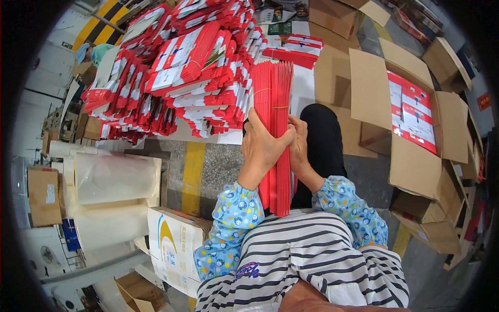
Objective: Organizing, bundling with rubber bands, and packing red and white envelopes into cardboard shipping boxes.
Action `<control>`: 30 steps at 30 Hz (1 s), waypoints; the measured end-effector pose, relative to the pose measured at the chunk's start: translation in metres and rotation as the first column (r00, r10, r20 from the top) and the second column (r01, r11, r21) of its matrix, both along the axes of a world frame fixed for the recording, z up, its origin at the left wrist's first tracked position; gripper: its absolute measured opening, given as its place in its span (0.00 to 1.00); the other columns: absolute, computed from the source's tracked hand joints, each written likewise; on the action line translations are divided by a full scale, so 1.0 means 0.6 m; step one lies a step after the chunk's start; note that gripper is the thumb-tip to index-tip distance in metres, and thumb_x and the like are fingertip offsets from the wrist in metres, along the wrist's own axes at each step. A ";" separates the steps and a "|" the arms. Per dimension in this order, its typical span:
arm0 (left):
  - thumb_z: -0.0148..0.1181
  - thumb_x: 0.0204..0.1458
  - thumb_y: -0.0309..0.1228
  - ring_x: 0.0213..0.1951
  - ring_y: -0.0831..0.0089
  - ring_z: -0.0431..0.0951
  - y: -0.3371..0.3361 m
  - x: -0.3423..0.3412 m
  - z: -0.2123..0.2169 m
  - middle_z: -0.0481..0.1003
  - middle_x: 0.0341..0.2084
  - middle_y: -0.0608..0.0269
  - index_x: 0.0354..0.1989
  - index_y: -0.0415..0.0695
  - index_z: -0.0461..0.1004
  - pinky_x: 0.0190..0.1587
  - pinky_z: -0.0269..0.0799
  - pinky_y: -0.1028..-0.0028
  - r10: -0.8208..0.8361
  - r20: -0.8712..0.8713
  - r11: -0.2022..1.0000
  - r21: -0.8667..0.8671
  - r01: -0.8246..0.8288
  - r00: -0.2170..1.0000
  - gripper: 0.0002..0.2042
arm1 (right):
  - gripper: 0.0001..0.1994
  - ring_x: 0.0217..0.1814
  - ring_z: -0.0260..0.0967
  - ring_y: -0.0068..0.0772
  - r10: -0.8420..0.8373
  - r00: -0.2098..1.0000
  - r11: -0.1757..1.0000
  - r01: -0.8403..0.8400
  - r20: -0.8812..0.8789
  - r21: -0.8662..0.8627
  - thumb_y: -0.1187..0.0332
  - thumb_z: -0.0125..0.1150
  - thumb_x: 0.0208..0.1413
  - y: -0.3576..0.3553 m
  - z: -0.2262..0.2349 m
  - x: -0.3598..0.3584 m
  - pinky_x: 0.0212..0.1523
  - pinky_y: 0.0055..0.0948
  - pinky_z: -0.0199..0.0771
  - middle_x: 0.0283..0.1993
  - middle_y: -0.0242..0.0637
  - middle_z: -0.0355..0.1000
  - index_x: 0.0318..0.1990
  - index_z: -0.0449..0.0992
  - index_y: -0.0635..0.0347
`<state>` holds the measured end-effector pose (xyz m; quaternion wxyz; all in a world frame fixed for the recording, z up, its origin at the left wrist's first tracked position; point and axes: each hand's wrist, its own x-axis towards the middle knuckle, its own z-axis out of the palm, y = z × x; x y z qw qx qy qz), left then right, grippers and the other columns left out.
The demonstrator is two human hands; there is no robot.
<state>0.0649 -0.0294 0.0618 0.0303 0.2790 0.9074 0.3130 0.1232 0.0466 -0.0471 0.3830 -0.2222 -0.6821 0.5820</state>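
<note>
Two bundles of red folded cartons (272, 104) stand on edge side by side over my lap, each with a rubber band round its upper part. My left hand (261, 148) is closed round their left side, its thumb lying across the red edges. From the right, my right hand (298, 145) presses against the same bundles, its fingers partly hidden behind them. Just ahead, a big heap of flat red-and-white cartons (202, 67) covers the work surface. A smaller stack of red-and-white cartons (296, 49) lies beyond the bundles.
At the right, an open cardboard box (397, 166) holds red-and-white cartons, with more brown boxes around it. Large rolls of pale film (117, 174) stand at the left. A white printed carton (174, 244) is near my left elbow. Another person (99, 53) is at the far left.
</note>
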 end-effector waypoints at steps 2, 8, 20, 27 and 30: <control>0.66 0.41 0.54 0.43 0.38 0.74 0.005 0.002 -0.006 0.67 0.43 0.29 0.61 0.27 0.49 0.44 0.72 0.50 -0.055 -0.099 0.998 0.026 0.058 0.994 0.50 | 0.21 0.56 0.58 0.44 0.019 0.998 0.999 -0.022 -0.060 -0.044 0.56 0.38 0.67 0.013 -0.006 0.007 0.60 0.38 0.55 0.50 0.46 0.62 0.58 0.67 0.60; 0.54 0.57 0.49 0.49 0.39 0.70 0.009 -0.032 -0.005 0.62 0.54 0.37 0.66 0.42 0.57 0.50 0.69 0.51 -0.083 0.064 0.996 0.018 0.082 0.994 0.33 | 0.18 0.53 0.66 0.33 0.191 0.980 0.961 -0.200 -0.064 -0.193 0.61 0.44 0.68 0.060 0.004 0.022 0.55 0.31 0.66 0.52 0.41 0.65 0.57 0.67 0.65; 0.65 0.46 0.26 0.48 0.60 0.70 0.044 -0.140 -0.005 0.78 0.35 0.65 0.38 0.45 0.80 0.51 0.60 0.64 -0.465 -0.342 0.866 0.015 0.500 0.817 0.10 | 0.08 0.41 0.74 0.33 0.169 0.984 0.976 -0.159 -0.057 0.150 0.78 0.63 0.53 0.149 0.012 -0.020 0.39 0.26 0.74 0.40 0.41 0.74 0.41 0.77 0.65; 0.66 0.43 0.25 0.41 0.67 0.73 0.084 -0.173 0.000 0.75 0.28 0.68 0.30 0.46 0.77 0.48 0.59 0.65 -0.601 -0.354 0.771 -0.021 0.636 0.717 0.06 | 0.04 0.35 0.71 0.30 0.285 0.958 0.952 -0.280 -0.030 0.120 0.76 0.59 0.55 0.190 -0.003 -0.045 0.38 0.27 0.72 0.35 0.38 0.72 0.37 0.72 0.65; 0.65 0.40 0.23 0.38 0.67 0.73 0.104 -0.178 -0.004 0.72 0.24 0.67 0.27 0.46 0.73 0.45 0.60 0.66 -0.632 -0.348 0.747 -0.036 0.664 0.692 0.07 | 0.03 0.38 0.67 0.24 0.434 0.850 0.789 -0.519 -0.298 -0.329 0.73 0.53 0.59 0.216 -0.018 -0.044 0.44 0.25 0.68 0.35 0.33 0.69 0.36 0.69 0.62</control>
